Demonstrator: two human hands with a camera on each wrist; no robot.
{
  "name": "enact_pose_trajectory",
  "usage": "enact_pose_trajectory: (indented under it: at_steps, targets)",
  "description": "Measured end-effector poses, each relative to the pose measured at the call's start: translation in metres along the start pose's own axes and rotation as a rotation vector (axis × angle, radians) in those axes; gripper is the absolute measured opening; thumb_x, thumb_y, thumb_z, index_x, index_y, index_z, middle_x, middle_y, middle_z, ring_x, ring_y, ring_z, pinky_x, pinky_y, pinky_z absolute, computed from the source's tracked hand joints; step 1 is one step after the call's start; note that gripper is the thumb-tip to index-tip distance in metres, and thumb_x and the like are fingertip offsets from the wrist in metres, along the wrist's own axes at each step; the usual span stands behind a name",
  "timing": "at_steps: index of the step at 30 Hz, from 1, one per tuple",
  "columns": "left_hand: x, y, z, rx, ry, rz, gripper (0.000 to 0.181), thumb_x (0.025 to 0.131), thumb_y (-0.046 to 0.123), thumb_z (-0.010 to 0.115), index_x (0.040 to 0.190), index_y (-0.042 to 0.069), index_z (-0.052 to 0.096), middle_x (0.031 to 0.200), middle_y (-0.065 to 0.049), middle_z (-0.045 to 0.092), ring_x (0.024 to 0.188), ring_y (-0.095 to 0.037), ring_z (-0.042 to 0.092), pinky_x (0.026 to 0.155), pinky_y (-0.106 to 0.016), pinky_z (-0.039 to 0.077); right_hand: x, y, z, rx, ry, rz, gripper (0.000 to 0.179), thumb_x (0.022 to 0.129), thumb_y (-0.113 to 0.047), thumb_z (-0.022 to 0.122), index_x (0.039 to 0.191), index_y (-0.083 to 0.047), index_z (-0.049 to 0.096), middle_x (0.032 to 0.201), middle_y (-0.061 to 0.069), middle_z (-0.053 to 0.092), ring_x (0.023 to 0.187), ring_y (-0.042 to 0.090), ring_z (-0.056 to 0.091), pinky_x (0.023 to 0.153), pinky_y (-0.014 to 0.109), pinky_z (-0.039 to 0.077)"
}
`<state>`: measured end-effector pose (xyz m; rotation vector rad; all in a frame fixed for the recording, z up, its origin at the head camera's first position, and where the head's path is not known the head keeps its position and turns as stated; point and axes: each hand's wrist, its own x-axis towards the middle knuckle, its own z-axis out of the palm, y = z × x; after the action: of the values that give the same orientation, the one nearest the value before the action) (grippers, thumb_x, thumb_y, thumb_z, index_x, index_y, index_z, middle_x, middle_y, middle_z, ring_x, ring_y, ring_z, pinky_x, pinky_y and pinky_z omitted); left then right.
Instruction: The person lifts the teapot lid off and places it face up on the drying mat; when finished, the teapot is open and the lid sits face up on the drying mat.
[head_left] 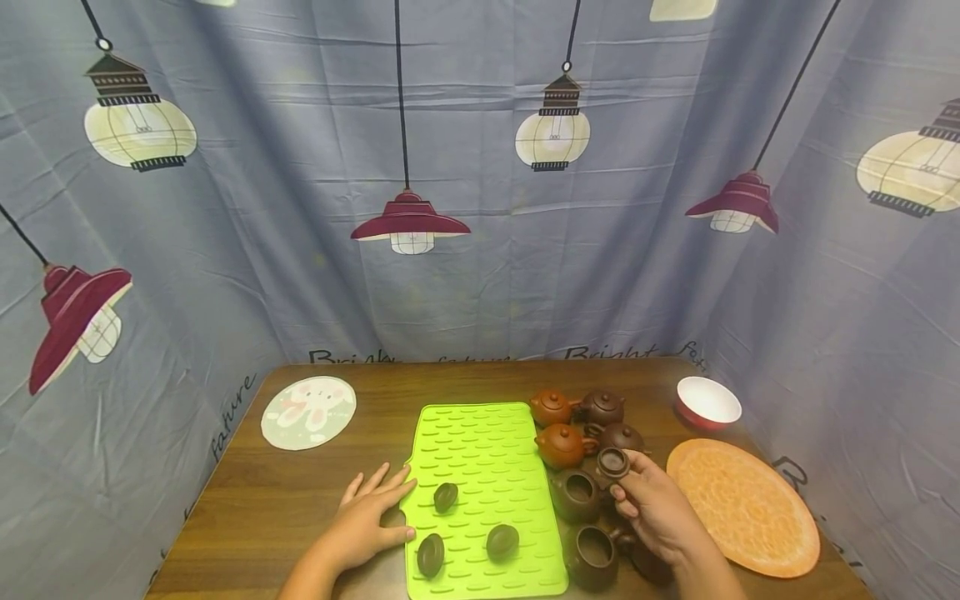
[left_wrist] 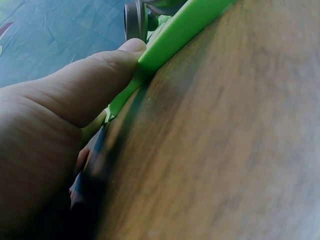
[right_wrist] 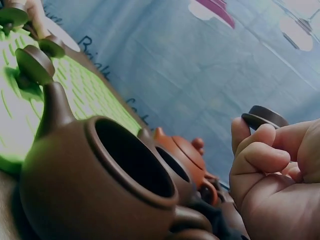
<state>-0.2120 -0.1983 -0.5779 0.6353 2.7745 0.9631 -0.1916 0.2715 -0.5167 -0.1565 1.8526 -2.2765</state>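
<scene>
My right hand (head_left: 660, 507) pinches a small dark brown teapot lid (head_left: 613, 463), held up above the teapots; the lid (right_wrist: 265, 116) also shows at the fingertips in the right wrist view. Beside that hand stand two lidless brown teapots (head_left: 580, 495) (head_left: 594, 557); another dark teapot (head_left: 651, 565) is partly hidden under the hand. My left hand (head_left: 363, 521) lies with spread fingers at the left edge of a green ridged mat (head_left: 483, 450), its thumb (left_wrist: 112, 65) touching the edge. On the mat rest three dark lids (head_left: 446, 497) (head_left: 431, 556) (head_left: 502, 542).
Behind the lidless pots stand two orange lidded teapots (head_left: 551, 407) (head_left: 562, 446) and two dark lidded ones (head_left: 602, 407) (head_left: 622, 437). To the right are a red-and-white bowl (head_left: 708, 402) and an orange oval mat (head_left: 742, 507). A rabbit-patterned round mat (head_left: 309, 413) lies far left.
</scene>
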Motion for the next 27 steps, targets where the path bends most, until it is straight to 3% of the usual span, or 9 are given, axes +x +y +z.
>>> enact_pose_trajectory:
  at_steps: [12, 27]
  targets:
    - [0.0, 0.001, -0.001, 0.002, 0.001, 0.007, 0.079, 0.089, 0.053, 0.078, 0.154, 0.016, 0.053, 0.17, -0.004, 0.035, 0.16, -0.043, 0.018, 0.123, -0.071, -0.006, 0.018, 0.002, 0.029, -0.001, 0.011, 0.055, 0.034, 0.11, -0.017, 0.054, 0.139, -0.007, 0.04, 0.111, 0.001, 0.061, 0.071, -0.001, 0.047, 0.053, 0.008, 0.039]
    - [0.0, -0.001, 0.0, 0.014, 0.006, 0.009, 0.079, 0.089, 0.055, 0.077, 0.154, 0.017, 0.053, 0.17, -0.002, 0.036, 0.16, -0.042, 0.019, 0.123, -0.071, -0.004, 0.041, 0.006, 0.069, -0.023, 0.014, 0.15, 0.038, 0.108, -0.023, 0.06, 0.137, -0.005, 0.042, 0.116, 0.004, 0.054, 0.071, 0.002, 0.045, 0.054, 0.01, 0.039]
